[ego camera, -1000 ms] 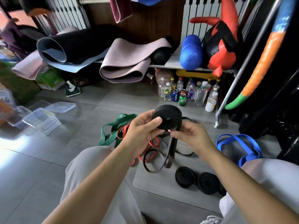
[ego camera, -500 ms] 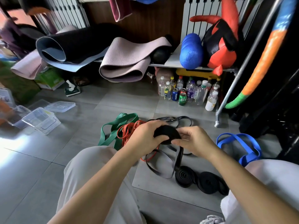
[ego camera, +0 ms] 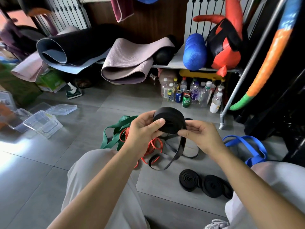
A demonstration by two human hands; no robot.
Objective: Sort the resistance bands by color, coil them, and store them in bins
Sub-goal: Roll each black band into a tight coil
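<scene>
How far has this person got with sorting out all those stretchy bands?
Done: two black coils lie wound on the floor. In hand: a third black band, its coil gripped by the left hand while the right hand pinches it; its tail hangs unwound. Left: the green band, orange band and blue band lie loose, and neither coil is in the clear bins.

A blue can (ego camera: 178, 96) is standing on the floor (ego camera: 115, 103) among the bottles (ego camera: 194, 95), and it is showing "PEPSI" in white letters running up its side. The green can (ego camera: 186, 101) just beside it is carrying a logo too blurred to read. Bottle labels, the green box (ego camera: 51, 81) and the green band (ego camera: 115, 129) are showing print too small to read.
</scene>
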